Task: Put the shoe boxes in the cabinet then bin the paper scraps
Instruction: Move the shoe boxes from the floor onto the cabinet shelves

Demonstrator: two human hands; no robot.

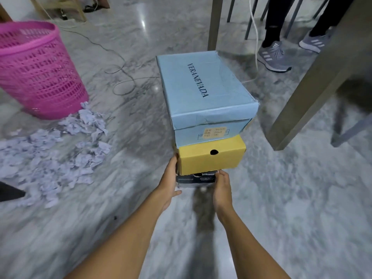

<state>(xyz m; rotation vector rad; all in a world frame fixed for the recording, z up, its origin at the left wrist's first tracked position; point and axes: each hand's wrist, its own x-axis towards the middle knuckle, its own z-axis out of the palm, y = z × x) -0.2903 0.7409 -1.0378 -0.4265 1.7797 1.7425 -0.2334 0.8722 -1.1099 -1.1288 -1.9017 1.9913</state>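
I grip the black box (pixel 196 179) with left hand (pixel 171 178) and right hand (pixel 221 184), under yellow box (pixel 211 158) and blue box (pixel 201 87), near table leg (pixel 312 87) | likely light, stiff, tippy: hold bottom corners level.

glossy grey marble floor (pixel 281 198) reflects overhead light, with a wooden table leg (pixel 314 93) and a thin cable (pixel 123 61) on it.

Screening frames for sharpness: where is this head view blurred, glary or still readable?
Head view: motion blur smears the paper scraps, pink basket and floor; the blue shoe box lettering reads clearly; glare spots dot the floor behind it.
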